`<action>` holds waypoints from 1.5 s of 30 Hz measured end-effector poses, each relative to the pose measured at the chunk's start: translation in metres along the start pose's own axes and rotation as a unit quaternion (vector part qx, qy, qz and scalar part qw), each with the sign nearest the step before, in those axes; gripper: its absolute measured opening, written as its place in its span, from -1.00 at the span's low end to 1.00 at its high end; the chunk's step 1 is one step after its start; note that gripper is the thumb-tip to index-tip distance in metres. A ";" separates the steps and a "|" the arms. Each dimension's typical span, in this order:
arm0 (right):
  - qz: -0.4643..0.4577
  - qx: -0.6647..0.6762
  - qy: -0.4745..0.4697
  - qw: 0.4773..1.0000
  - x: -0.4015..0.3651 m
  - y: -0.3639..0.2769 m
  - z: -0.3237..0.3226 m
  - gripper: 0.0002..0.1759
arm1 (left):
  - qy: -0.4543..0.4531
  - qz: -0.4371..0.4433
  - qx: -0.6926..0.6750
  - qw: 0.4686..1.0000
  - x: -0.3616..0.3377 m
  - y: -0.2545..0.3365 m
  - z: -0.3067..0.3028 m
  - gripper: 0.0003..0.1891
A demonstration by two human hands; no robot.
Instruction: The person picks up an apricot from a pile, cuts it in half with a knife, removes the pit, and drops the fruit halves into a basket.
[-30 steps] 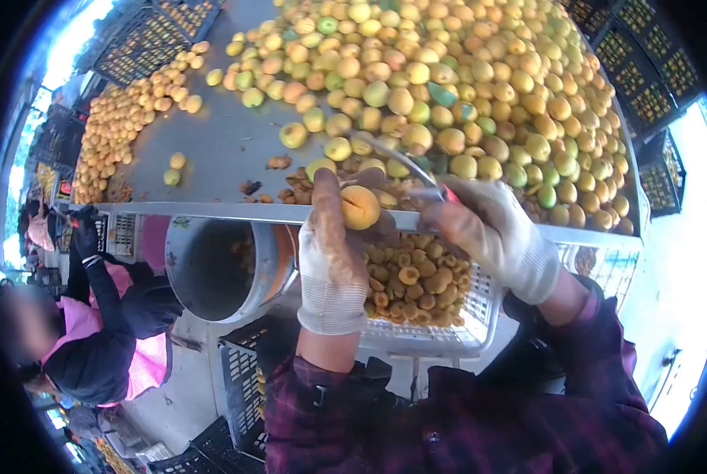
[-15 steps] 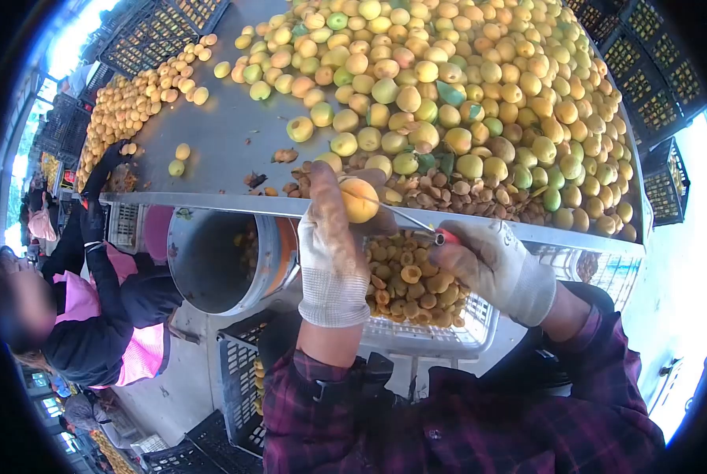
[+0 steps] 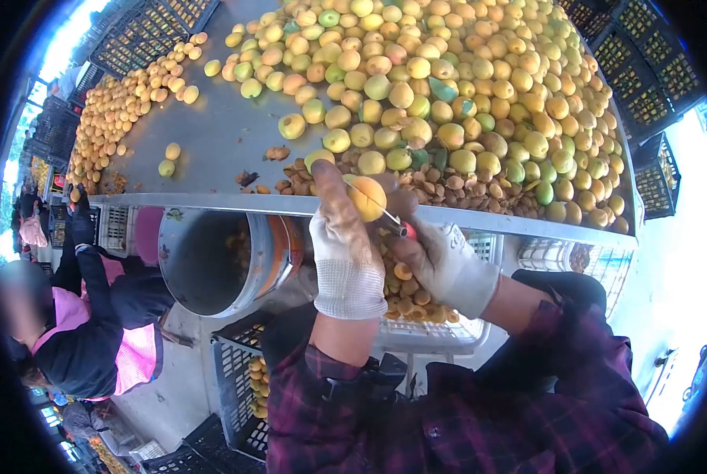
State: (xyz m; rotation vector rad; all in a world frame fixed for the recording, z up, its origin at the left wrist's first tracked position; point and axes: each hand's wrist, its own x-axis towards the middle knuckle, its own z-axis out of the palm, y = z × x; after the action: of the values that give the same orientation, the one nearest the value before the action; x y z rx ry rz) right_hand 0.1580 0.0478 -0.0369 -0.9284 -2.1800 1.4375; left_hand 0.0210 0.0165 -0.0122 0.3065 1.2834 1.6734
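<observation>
In a stained white glove, my left hand (image 3: pixel 344 257) grips a yellow-orange apricot (image 3: pixel 369 198) just over the table's front edge. My gloved right hand (image 3: pixel 446 265) is closed around a tool with a red handle (image 3: pixel 409 231) and a thin metal shaft. The shaft's tip end is at the apricot, where it overlaps the fruit's lower right side. Beneath my hands, a white plastic basket (image 3: pixel 480 324) holds halved apricots (image 3: pixel 416 306), partly hidden by my right hand. Brown pits (image 3: pixel 472 194) lie along the table edge beyond my hands.
A large heap of apricots (image 3: pixel 480 95) covers the metal table (image 3: pixel 203 134). A bucket (image 3: pixel 260 265) lies tilted below its edge at left, beside a black crate (image 3: pixel 239 387). A person in a pink apron (image 3: pixel 136 359) sits at far left. Crates (image 3: pixel 657 174) stand at right.
My right hand has moved left and closer to my left hand, bringing the tool's handle near the apricot. The view has shifted slightly. The other person's hand at far left has moved down off the table.
</observation>
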 end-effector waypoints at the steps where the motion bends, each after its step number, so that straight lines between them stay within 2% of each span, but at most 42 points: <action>1: -0.013 -0.019 0.017 1.000 0.004 0.014 0.007 -0.60 | 0.001 -0.001 -0.005 1.000 0.001 0.000 -0.001 -0.15; 4: -0.048 -0.054 0.035 0.997 0.010 0.007 0.010 -0.54 | 0.017 0.014 -0.008 1.000 0.004 0.003 -0.007 -0.15; 6: -0.015 0.094 -0.002 0.995 0.013 -0.008 0.013 -0.47 | -0.011 0.032 0.004 0.999 0.005 0.004 -0.015 -0.22; 7: -0.018 0.095 -0.005 0.995 0.013 -0.012 0.013 -0.47 | -0.008 0.035 0.005 0.999 0.004 0.006 -0.016 -0.22; 8: 0.068 0.204 -0.064 0.974 0.014 -0.015 0.011 -0.44 | 0.010 0.019 0.011 1.000 0.002 0.014 -0.013 -0.27; 9: 0.153 0.307 -0.123 0.931 0.015 -0.017 0.011 -0.42 | 0.029 0.003 0.017 0.999 0.001 0.020 -0.011 -0.32; 10: 0.151 0.307 -0.125 0.931 0.018 -0.018 0.016 -0.42 | 0.030 0.005 0.018 0.999 0.000 0.022 -0.012 -0.32; 12: 0.008 0.402 -0.071 0.913 0.020 -0.016 0.029 -0.43 | -0.032 0.018 0.038 0.999 -0.005 0.022 -0.017 -0.40; 13: 0.010 0.402 -0.069 0.913 0.020 -0.013 0.029 -0.43 | -0.033 0.015 0.038 0.999 -0.003 0.022 -0.016 -0.40; 15: 0.105 0.340 -0.087 0.930 0.020 -0.008 0.027 -0.42 | 0.000 0.000 -0.046 0.999 0.003 0.019 -0.017 -0.41; 16: 0.105 0.342 -0.088 0.930 0.019 -0.009 0.025 -0.42 | 0.001 0.001 -0.044 0.999 0.003 0.016 -0.021 -0.41; 18: 0.147 0.314 -0.113 0.931 0.020 -0.022 0.010 -0.42 | -0.072 0.073 0.023 0.994 0.008 0.014 -0.032 -0.41; 19: 0.199 0.286 -0.120 0.930 0.019 -0.039 -0.003 -0.41 | -0.021 0.031 -0.051 0.998 0.011 0.016 -0.030 -0.40; 20: 0.189 0.281 -0.128 0.932 0.018 -0.043 -0.012 -0.41 | -0.017 0.043 -0.054 0.997 0.012 0.021 -0.031 -0.40; 22: 0.197 0.162 -0.124 0.959 0.012 -0.041 -0.032 -0.43 | 0.044 0.067 -0.042 0.996 0.013 0.028 -0.033 -0.39; 23: 0.144 0.203 -0.121 0.961 0.012 -0.031 -0.043 -0.46 | 0.053 0.086 -0.012 0.995 0.012 0.027 -0.034 -0.45; 24: 0.114 0.200 -0.049 0.972 0.015 -0.038 -0.049 -0.50 | 0.050 0.081 -0.016 0.995 0.009 0.025 -0.032 -0.45; 26: 0.138 0.258 -0.005 0.956 0.025 -0.053 -0.061 -0.55 | -0.053 0.100 -0.004 0.994 0.000 0.018 -0.023 -0.60; 28: 0.022 0.255 -0.015 0.966 0.037 -0.031 -0.049 -0.57 | -0.086 0.057 0.047 0.994 -0.004 0.007 -0.014 -0.65; 29: -0.068 0.137 -0.012 0.988 0.043 -0.024 -0.049 -0.59 | -0.103 0.113 0.096 0.984 -0.006 0.001 -0.011 -0.67; 30: -0.063 0.142 -0.004 0.988 0.041 -0.023 -0.051 -0.59 | -0.118 0.173 0.143 0.967 -0.008 -0.002 -0.009 -0.68; 31: -0.016 0.189 -0.049 0.981 0.039 -0.025 -0.055 -0.61 | -0.151 0.098 0.096 0.979 -0.009 0.002 -0.013 -0.67; 32: 0.031 0.234 -0.096 0.967 0.036 -0.031 -0.059 -0.64 | -0.155 0.093 0.099 0.979 -0.010 0.002 -0.014 -0.67; 33: 0.087 0.244 -0.103 0.960 0.032 -0.041 -0.063 -0.69 | -0.185 0.047 0.052 0.980 -0.010 0.001 -0.014 -0.68; 34: 0.088 0.243 -0.102 0.961 0.031 -0.038 -0.061 -0.69 | -0.213 0.002 0.003 0.977 -0.011 0.000 -0.014 -0.69; 36: 0.144 0.348 -0.075 0.923 0.029 -0.031 -0.056 -0.73 | -0.191 0.005 -0.003 0.982 -0.017 0.005 -0.007 -0.70; 38: 0.140 0.332 -0.049 0.932 0.024 -0.030 -0.055 -0.71 | -0.168 0.008 -0.005 0.986 -0.019 0.006 -0.008 -0.69; 40: 0.074 0.459 0.001 0.886 0.020 -0.014 -0.051 -0.62 | -0.238 0.159 0.203 0.936 -0.013 0.007 -0.019 -0.60; 41: -0.004 0.438 -0.027 0.899 0.022 -0.005 -0.054 -0.56 | -0.243 0.158 0.202 0.936 -0.013 0.009 -0.017 -0.60; 42: -0.004 0.434 -0.022 0.900 0.020 0.001 -0.055 -0.56 | -0.254 0.096 0.144 0.952 -0.015 0.014 -0.012 -0.54; 44: 0.000 0.505 0.017 0.863 0.018 0.004 -0.055 -0.50 | -0.269 -0.028 0.026 0.962 -0.016 0.021 -0.004 -0.37; 45: -0.026 0.493 0.024 0.870 0.017 0.008 -0.055 -0.44 | -0.261 -0.045 0.106 0.959 -0.009 0.016 -0.013 -0.36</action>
State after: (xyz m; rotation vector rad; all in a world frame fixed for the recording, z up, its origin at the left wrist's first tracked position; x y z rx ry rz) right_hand 0.1827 0.0987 -0.0218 -0.4852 -1.0996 2.0985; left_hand 0.0082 0.0012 -0.0013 0.7535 1.0516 1.2617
